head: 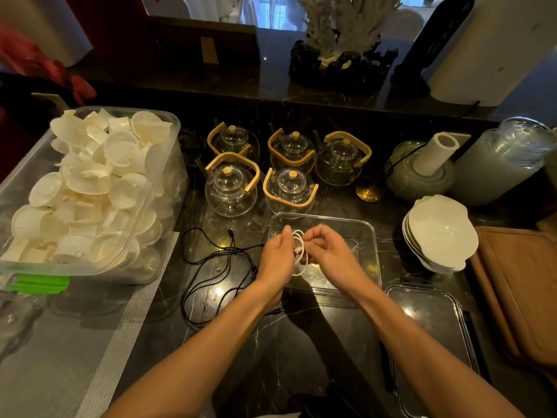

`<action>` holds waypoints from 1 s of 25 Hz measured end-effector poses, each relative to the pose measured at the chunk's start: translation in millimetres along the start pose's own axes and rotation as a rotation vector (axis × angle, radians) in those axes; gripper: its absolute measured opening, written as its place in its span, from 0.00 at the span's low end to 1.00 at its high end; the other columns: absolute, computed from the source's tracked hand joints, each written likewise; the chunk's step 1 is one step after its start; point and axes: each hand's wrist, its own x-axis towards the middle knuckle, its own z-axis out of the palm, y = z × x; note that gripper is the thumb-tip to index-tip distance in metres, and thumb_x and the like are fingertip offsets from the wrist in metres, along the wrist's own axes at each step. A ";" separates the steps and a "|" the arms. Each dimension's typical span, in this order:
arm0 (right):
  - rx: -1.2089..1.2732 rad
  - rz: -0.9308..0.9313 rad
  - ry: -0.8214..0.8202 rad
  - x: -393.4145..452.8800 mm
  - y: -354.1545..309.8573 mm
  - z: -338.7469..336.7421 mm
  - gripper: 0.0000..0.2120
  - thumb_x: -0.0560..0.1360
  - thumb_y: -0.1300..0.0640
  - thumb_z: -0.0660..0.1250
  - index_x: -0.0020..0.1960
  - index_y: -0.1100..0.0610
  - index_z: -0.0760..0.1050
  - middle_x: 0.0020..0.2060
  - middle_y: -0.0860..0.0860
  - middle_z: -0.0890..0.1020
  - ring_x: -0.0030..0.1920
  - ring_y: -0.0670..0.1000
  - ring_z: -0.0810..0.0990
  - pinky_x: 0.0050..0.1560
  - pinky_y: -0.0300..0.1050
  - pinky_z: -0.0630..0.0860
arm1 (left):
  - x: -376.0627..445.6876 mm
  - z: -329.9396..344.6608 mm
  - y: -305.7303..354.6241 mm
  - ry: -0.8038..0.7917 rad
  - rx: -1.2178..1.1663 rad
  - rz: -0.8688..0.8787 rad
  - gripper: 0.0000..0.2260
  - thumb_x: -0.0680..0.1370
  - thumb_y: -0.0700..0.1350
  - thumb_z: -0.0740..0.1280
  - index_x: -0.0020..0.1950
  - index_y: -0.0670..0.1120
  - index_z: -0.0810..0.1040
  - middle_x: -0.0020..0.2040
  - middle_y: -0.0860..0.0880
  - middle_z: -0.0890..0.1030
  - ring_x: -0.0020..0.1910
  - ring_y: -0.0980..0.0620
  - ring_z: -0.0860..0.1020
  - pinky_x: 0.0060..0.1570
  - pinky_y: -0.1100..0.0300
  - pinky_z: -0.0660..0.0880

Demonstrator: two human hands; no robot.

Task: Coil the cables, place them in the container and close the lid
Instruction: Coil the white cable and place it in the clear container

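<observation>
A white cable (299, 240) hangs in small loops between my two hands, just above the left part of the clear rectangular container (366, 236). My left hand (278, 256) pinches the loops from the left, and my right hand (327, 247) grips them from the right. A black cable (211, 267) lies uncoiled on the dark marble counter to the left of the container; part of it runs under my left forearm. The container's clear lid (428, 333) lies flat on the counter at the lower right.
Several glass teapots (230, 190) with wooden handles stand behind the container. A large plastic bin (144, 188) of white cups fills the left. Stacked white bowls (441, 230), a wooden board (521, 291), glass jars (500, 164) and a paper roll (434, 155) sit at the right.
</observation>
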 end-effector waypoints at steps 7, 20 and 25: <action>-0.658 -0.398 -0.085 -14.2 0.6 3.9 0.19 0.78 0.53 0.70 0.67 0.49 0.70 0.54 0.44 0.79 0.51 0.44 0.78 0.51 0.41 0.78 | 1.7 -3.5 3.6 0.026 0.008 0.082 0.21 0.86 0.55 0.53 0.53 0.46 0.82 0.48 0.47 0.86 0.50 0.52 0.84 0.52 0.57 0.79; 0.168 -0.101 0.169 -16.3 -1.6 21.1 0.08 0.80 0.59 0.69 0.57 0.55 0.85 0.57 0.48 0.87 0.60 0.47 0.84 0.66 0.50 0.78 | 22.2 -15.9 11.5 0.008 -0.967 -0.360 0.16 0.85 0.52 0.60 0.40 0.45 0.72 0.26 0.52 0.70 0.23 0.57 0.70 0.25 0.63 0.73; 0.540 0.004 0.083 -24.8 -12.4 16.2 0.12 0.82 0.56 0.65 0.60 0.60 0.82 0.60 0.55 0.86 0.64 0.53 0.83 0.67 0.52 0.75 | 19.4 -16.7 19.1 -0.081 -0.918 -0.312 0.16 0.83 0.51 0.64 0.38 0.45 0.72 0.22 0.53 0.64 0.19 0.58 0.65 0.21 0.64 0.64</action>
